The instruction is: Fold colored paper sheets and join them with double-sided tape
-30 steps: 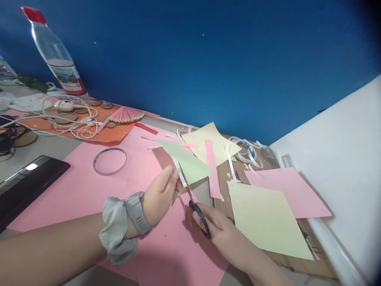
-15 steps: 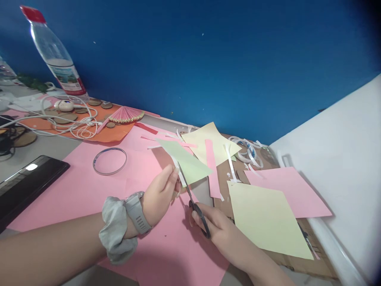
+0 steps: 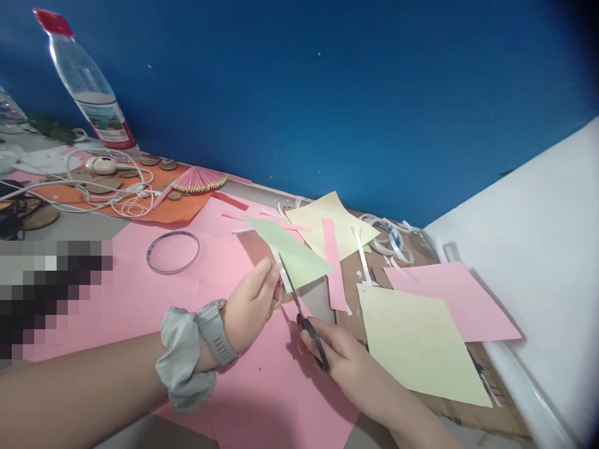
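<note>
My left hand [image 3: 253,296] pinches the near-left edge of a pale green sheet of paper [image 3: 299,255], where a white strip runs along the edge. In my right hand [image 3: 334,349] is a pair of scissors [image 3: 311,327] with black handles, fingers wrapped round the loops. The blades lie against the paper along the white strip, close to my left fingertips. They look nearly closed. Beneath both hands spreads a large pink sheet [image 3: 262,393]. My left fingertips partly hide the paper's edge.
A tape ring [image 3: 172,271] lies on the pink paper. Pale yellow sheets [image 3: 421,343], a pink strip [image 3: 333,265] and tape rolls [image 3: 395,240] lie to the right. A bottle [image 3: 100,112], cables [image 3: 126,193] and a pink paper fan [image 3: 199,179] stand at back left, before the blue wall.
Hands, scissors and green paper stay almost in the same place. A pixelated patch now covers the dark object at the left.
</note>
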Demonstrator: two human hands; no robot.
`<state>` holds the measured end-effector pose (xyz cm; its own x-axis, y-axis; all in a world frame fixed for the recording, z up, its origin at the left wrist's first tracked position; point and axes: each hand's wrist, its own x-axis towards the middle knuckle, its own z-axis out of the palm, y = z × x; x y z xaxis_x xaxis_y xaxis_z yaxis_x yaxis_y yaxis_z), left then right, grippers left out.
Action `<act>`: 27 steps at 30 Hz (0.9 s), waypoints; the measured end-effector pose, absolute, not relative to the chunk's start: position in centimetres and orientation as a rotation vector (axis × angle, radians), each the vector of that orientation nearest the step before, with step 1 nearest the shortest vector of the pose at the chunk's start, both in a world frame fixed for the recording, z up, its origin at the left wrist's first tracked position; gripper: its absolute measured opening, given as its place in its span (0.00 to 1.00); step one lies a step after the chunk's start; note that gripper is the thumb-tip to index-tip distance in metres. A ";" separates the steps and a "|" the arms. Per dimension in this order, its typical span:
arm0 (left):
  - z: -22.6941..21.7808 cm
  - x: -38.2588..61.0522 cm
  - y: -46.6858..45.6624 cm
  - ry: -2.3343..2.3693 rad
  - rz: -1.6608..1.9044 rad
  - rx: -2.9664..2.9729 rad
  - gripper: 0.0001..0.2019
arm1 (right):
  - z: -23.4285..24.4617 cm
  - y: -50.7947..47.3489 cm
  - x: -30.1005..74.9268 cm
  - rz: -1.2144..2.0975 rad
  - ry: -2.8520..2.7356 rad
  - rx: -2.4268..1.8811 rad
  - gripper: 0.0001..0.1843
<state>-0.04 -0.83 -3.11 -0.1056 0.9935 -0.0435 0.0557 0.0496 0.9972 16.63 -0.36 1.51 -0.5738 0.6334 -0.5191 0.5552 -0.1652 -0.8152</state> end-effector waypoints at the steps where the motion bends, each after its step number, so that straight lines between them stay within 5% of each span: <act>1: -3.1 -0.1 -0.8 1.356 1.226 1.170 0.18 | 1.5 -0.4 16.6 1.879 -1.987 -1.420 0.14; 27: -3.3 0.0 -0.9 1.364 1.250 1.162 0.17 | 0.0 -0.6 16.9 1.782 -2.018 -1.413 0.14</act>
<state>0.01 -0.89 -3.26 -0.1303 0.9910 -0.0309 0.0553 0.0384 0.9977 16.86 -0.61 -0.05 -0.5643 0.6742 -0.4764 0.5560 -0.1161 -0.8230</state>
